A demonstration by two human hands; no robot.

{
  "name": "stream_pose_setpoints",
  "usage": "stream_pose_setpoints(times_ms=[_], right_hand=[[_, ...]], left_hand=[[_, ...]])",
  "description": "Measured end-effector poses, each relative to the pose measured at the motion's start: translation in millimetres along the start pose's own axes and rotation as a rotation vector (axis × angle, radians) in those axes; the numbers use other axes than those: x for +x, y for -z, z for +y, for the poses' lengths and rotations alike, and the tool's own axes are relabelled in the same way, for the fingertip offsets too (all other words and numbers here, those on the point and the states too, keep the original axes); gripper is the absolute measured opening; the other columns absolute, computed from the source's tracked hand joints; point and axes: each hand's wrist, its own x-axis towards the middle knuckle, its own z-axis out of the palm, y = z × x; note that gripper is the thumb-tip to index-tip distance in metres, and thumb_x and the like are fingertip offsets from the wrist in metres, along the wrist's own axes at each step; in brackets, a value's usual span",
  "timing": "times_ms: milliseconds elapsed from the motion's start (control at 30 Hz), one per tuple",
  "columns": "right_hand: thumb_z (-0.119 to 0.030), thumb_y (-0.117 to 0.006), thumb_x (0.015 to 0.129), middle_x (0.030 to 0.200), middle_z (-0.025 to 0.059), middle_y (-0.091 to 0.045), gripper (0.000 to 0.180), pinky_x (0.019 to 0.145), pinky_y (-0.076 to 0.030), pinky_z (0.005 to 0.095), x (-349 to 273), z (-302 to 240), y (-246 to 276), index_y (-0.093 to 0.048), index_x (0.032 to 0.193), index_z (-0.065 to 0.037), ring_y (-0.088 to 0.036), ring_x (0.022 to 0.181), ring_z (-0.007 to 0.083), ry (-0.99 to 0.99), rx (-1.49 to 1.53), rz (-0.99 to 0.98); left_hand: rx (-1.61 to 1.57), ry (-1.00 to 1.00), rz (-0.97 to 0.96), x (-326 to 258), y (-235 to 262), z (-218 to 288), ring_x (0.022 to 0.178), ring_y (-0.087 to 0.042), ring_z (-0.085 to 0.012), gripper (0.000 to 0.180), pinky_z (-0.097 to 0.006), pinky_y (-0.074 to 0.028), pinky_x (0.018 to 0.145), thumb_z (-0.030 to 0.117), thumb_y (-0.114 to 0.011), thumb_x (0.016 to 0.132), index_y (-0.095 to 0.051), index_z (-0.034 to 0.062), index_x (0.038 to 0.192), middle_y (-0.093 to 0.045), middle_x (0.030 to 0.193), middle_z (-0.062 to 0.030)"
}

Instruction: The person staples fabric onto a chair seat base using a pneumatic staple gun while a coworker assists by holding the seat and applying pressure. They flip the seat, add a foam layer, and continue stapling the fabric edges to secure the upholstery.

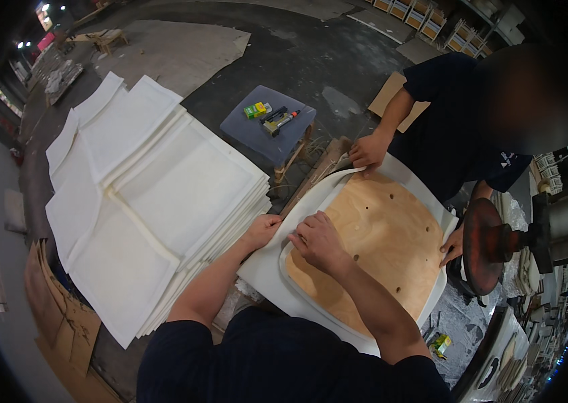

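Note:
A plywood seat board (378,235) with several drilled holes lies on a white sheet (264,272) that spreads out past its edges. My left hand (262,232) is closed on the left edge of this sheet. Just right of it, my right hand (319,243) is curled at the board's left rim, its fingertips together; whatever they pinch is hidden. Across from me, a co-worker's hand (369,152) holds the sheet's far edge, turned up beside the board. The co-worker's other hand (454,246) presses at the right edge.
Stacked white padded sheets (183,181) stand close on my left. Beyond, a grey cushioned stool (250,131) carries a small yellow-green box and tools. A round dark red disc on a machine (484,246) is at the right. Cardboard pieces (62,309) lean at lower left.

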Motion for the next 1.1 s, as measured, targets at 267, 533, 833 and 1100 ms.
stream_pose_setpoints(times_ms=[267,533,833,1100], right_hand=[[-0.022,-0.078,0.096,0.095,0.0125,-0.068,0.019,0.103,-0.050,0.0493,-2.8,7.0,-3.6,-0.070,0.087,-0.007,-0.063,0.101,0.0358,0.059,0.037,0.101],[-0.017,-0.080,0.092,0.091,0.0120,-0.066,0.017,0.098,-0.049,0.0477,-3.3,9.2,-9.0,-0.068,0.083,-0.008,-0.063,0.097,0.0351,0.089,0.068,0.138],[-0.022,-0.079,0.096,0.103,0.0123,-0.072,0.016,0.111,-0.046,0.0519,-11.6,15.1,-17.0,-0.073,0.091,-0.007,-0.066,0.111,0.0358,0.036,0.051,0.096],[-0.010,-0.068,0.105,0.133,0.0146,-0.072,0.022,0.115,-0.050,0.0495,-135.6,34.2,47.2,-0.075,0.126,-0.009,-0.064,0.132,0.0383,-0.360,0.144,0.791]], left_hand=[[0.050,-0.027,0.023,3.9,2.8,8.5,0.071,-0.049,-0.0015,0.032,-0.026,-0.042,0.059,0.020,-0.065,0.113,-0.065,0.0069,0.084,-0.056,0.074,0.0089],[0.141,-0.067,0.057,1.5,7.3,10.7,0.066,-0.047,-0.0033,0.036,-0.029,-0.042,0.056,0.022,-0.069,0.111,-0.064,0.0053,0.080,-0.055,0.069,0.0069],[0.341,-0.163,0.118,5.5,-2.6,28.3,0.070,-0.057,-0.0169,0.035,-0.040,-0.049,0.065,0.027,-0.074,0.104,-0.067,-0.0026,0.086,-0.062,0.073,-0.0164],[0.196,0.171,0.094,-14.8,1.5,53.4,0.073,-0.053,-0.0090,0.014,-0.030,-0.045,0.064,0.019,-0.072,0.105,-0.069,0.0061,0.098,-0.064,0.083,0.0045]])
